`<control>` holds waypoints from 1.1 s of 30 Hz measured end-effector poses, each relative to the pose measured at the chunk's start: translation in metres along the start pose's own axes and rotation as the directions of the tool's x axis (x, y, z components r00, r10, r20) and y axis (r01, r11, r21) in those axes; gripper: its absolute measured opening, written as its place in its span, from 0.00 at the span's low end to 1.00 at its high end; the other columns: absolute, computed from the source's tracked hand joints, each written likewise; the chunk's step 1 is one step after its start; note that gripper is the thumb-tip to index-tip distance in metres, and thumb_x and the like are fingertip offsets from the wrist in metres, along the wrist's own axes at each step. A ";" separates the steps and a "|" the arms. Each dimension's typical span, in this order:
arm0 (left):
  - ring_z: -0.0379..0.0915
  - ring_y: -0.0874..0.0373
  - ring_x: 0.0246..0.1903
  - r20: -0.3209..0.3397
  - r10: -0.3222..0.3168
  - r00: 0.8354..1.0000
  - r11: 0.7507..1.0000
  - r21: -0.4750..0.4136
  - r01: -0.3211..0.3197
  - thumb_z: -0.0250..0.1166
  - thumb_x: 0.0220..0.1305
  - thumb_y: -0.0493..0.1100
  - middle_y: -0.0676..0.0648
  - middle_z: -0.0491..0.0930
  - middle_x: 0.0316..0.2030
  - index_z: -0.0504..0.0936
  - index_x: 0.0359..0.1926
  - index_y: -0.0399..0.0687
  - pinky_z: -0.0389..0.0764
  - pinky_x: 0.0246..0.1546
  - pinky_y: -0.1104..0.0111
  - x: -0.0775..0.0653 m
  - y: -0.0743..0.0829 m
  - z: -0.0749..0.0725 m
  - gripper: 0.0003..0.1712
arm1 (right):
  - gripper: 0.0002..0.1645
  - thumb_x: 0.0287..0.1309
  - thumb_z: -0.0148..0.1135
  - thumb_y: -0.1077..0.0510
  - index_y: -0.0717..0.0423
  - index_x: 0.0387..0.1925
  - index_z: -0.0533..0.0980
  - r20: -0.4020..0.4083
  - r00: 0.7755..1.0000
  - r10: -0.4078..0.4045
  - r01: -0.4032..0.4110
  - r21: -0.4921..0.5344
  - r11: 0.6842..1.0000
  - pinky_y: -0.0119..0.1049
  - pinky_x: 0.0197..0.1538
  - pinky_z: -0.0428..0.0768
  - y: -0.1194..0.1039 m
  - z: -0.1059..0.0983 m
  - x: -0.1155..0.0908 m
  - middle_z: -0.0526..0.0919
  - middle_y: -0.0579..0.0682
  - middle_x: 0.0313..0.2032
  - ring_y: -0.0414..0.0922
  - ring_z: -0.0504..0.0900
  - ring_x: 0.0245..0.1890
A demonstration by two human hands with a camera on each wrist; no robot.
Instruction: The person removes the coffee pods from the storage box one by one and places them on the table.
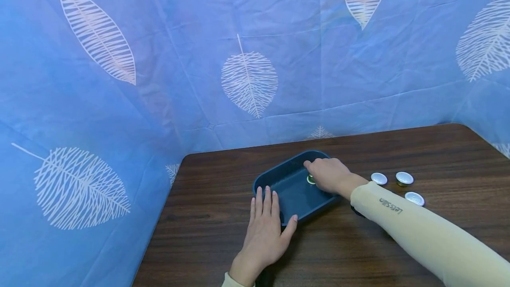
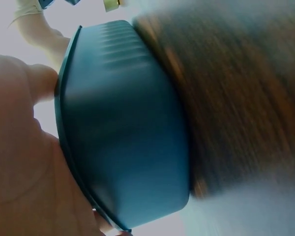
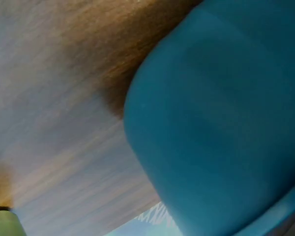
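Note:
A dark blue rectangular tray (image 1: 296,196) stands on the table. My right hand (image 1: 328,174) reaches over its right side, fingers bent down around a small green coffee capsule (image 1: 311,180) with a pale rim, inside the tray near the far end. The fingertips are mostly hidden behind the hand. My left hand (image 1: 266,234) lies at the tray's near left rim, fingers straight and thumb spread along the edge. In the left wrist view, the palm (image 2: 24,162) is against the rim of the tray (image 2: 128,128). The right wrist view shows the tray's outer wall (image 3: 211,118).
Right of the tray, silver-lidded capsules stand on the brown wooden table (image 1: 207,216): one at the left (image 1: 379,178), one behind (image 1: 404,178), and one (image 1: 415,198) close to the right sleeve (image 1: 430,234). A blue leaf-patterned cloth (image 1: 179,56) hangs behind the table.

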State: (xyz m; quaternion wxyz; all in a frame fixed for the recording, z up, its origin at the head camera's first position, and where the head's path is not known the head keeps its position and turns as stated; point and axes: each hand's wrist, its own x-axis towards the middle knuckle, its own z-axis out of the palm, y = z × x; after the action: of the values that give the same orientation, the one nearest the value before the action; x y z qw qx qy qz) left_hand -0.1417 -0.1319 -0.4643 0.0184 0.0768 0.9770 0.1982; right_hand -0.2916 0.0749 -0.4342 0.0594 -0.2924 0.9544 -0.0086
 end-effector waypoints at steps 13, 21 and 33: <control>0.32 0.39 0.88 -0.001 -0.019 1.000 1.000 0.004 0.019 0.50 0.80 0.68 0.38 0.46 0.87 0.56 0.85 0.40 0.45 0.86 0.40 0.001 0.000 0.002 0.49 | 0.28 0.70 0.70 0.60 0.56 0.69 0.78 -0.038 0.999 -0.037 0.037 0.002 0.999 0.56 0.58 0.88 0.003 0.002 -0.007 0.84 0.62 0.63 0.58 0.86 0.62; 0.33 0.38 0.88 0.002 -0.012 1.000 1.000 0.006 0.012 0.51 0.80 0.68 0.38 0.46 0.87 0.56 0.85 0.40 0.46 0.85 0.39 0.001 0.001 0.003 0.49 | 0.32 0.70 0.70 0.64 0.63 0.72 0.73 0.028 0.999 -0.042 0.040 0.091 0.995 0.56 0.62 0.86 0.005 0.003 -0.009 0.85 0.64 0.62 0.58 0.87 0.61; 0.32 0.38 0.88 -0.004 -0.002 1.000 1.000 0.000 0.002 0.50 0.81 0.68 0.38 0.46 0.87 0.56 0.85 0.40 0.46 0.85 0.40 0.002 0.000 0.003 0.48 | 0.24 0.73 0.69 0.58 0.60 0.65 0.81 -0.079 0.990 -0.117 0.119 0.015 0.993 0.51 0.56 0.89 0.008 0.004 -0.010 0.81 0.63 0.58 0.53 0.86 0.53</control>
State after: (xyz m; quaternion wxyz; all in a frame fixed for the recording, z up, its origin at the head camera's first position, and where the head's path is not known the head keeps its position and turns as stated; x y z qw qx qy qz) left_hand -0.1431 -0.1308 -0.4670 0.0165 0.0756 0.9771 0.1981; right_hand -0.2877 0.0875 -0.4379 0.0244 -0.3473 0.9369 -0.0329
